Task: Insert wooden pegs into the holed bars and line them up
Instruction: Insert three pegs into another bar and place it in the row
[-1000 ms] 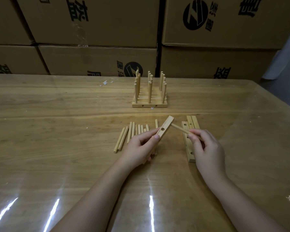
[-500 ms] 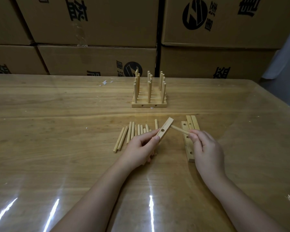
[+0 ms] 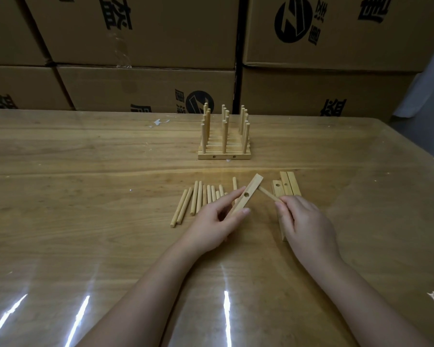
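My left hand (image 3: 217, 221) holds a holed wooden bar (image 3: 249, 192) tilted above the table, one hole facing me. My right hand (image 3: 305, 221) pinches a wooden peg (image 3: 268, 194) whose far tip touches the bar's right side. Several loose pegs (image 3: 198, 200) lie in a row left of my left hand. A few spare holed bars (image 3: 287, 185) lie under and behind my right hand. Farther back stands a block of finished bars (image 3: 224, 154) lined up side by side, with upright pegs (image 3: 224, 136) in three rows.
The wooden table (image 3: 85, 196) is covered with a glossy clear sheet. Stacked cardboard boxes (image 3: 140, 33) form a wall along the far edge. A small scrap (image 3: 158, 122) lies at the back left. The table's right edge runs close to a pale cloth (image 3: 426, 78).
My right hand has moved left, bringing the peg's tip from a short gap up against the bar. The left hand and bar have barely moved.
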A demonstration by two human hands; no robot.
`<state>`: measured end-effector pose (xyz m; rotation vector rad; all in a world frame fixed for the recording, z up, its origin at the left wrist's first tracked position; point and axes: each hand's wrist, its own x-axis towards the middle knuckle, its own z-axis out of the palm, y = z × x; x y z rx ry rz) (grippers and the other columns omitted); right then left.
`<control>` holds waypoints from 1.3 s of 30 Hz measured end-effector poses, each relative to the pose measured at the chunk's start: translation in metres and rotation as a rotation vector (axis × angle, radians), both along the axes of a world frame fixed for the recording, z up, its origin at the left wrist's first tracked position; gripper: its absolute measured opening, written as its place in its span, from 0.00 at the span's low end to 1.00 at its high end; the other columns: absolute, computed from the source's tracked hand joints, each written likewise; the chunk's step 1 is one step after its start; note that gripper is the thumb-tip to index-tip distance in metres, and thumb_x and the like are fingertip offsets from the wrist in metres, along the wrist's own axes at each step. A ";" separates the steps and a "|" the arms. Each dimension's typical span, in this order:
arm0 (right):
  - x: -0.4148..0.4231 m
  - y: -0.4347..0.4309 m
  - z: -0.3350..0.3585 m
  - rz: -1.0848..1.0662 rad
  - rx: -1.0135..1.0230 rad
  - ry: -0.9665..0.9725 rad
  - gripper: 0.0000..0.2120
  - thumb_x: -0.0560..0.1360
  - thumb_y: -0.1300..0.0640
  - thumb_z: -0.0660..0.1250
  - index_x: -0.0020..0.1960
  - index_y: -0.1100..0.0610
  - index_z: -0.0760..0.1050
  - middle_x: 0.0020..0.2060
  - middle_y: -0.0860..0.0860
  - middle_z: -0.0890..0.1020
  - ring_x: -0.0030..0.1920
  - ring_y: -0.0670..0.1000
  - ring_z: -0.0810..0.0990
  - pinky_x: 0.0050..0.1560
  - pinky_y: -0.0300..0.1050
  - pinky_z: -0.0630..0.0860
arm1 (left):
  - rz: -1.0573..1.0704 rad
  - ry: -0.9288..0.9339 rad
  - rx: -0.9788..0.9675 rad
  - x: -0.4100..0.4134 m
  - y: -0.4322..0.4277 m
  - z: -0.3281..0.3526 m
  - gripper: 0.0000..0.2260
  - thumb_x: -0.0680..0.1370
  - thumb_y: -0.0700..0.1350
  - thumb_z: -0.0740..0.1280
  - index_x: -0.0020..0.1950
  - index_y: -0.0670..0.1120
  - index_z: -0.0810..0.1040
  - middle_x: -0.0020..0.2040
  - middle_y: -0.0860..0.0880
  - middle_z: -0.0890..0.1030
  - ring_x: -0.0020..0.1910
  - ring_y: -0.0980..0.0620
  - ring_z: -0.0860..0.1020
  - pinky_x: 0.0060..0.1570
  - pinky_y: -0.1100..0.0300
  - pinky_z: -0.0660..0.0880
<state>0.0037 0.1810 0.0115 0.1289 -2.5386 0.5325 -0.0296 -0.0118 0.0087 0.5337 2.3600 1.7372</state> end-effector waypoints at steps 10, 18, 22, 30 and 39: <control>0.002 -0.005 -0.004 0.023 0.015 0.054 0.07 0.75 0.63 0.65 0.50 0.63 0.79 0.39 0.53 0.81 0.38 0.55 0.80 0.34 0.40 0.68 | -0.078 -0.073 0.079 -0.003 -0.004 -0.001 0.27 0.74 0.41 0.69 0.62 0.72 0.72 0.48 0.52 0.78 0.33 0.61 0.75 0.29 0.64 0.73; 0.003 -0.003 -0.001 0.052 -0.087 0.047 0.06 0.75 0.66 0.65 0.49 0.62 0.79 0.38 0.51 0.81 0.35 0.54 0.77 0.32 0.42 0.66 | -0.114 -0.087 0.074 -0.002 -0.004 0.001 0.27 0.71 0.44 0.67 0.57 0.77 0.72 0.41 0.65 0.79 0.31 0.59 0.73 0.28 0.64 0.73; 0.002 0.000 -0.002 0.056 -0.147 -0.001 0.08 0.76 0.64 0.63 0.50 0.60 0.80 0.39 0.51 0.81 0.35 0.52 0.76 0.32 0.42 0.68 | -0.106 -0.085 0.045 0.000 -0.003 0.003 0.30 0.75 0.39 0.67 0.57 0.77 0.71 0.42 0.63 0.80 0.30 0.58 0.73 0.28 0.64 0.74; 0.002 -0.002 -0.002 0.001 -0.308 -0.091 0.09 0.78 0.60 0.60 0.44 0.54 0.79 0.28 0.41 0.72 0.28 0.41 0.69 0.27 0.35 0.58 | -0.114 -0.023 -0.029 0.006 -0.001 0.011 0.33 0.75 0.39 0.66 0.54 0.82 0.67 0.52 0.51 0.79 0.30 0.60 0.74 0.30 0.64 0.75; -0.002 0.004 0.005 0.050 -0.539 -0.328 0.14 0.79 0.55 0.58 0.38 0.49 0.76 0.20 0.45 0.69 0.21 0.42 0.67 0.21 0.33 0.61 | -0.114 0.058 -0.148 0.005 0.001 0.007 0.28 0.70 0.51 0.64 0.54 0.85 0.61 0.55 0.69 0.75 0.49 0.58 0.78 0.50 0.60 0.77</control>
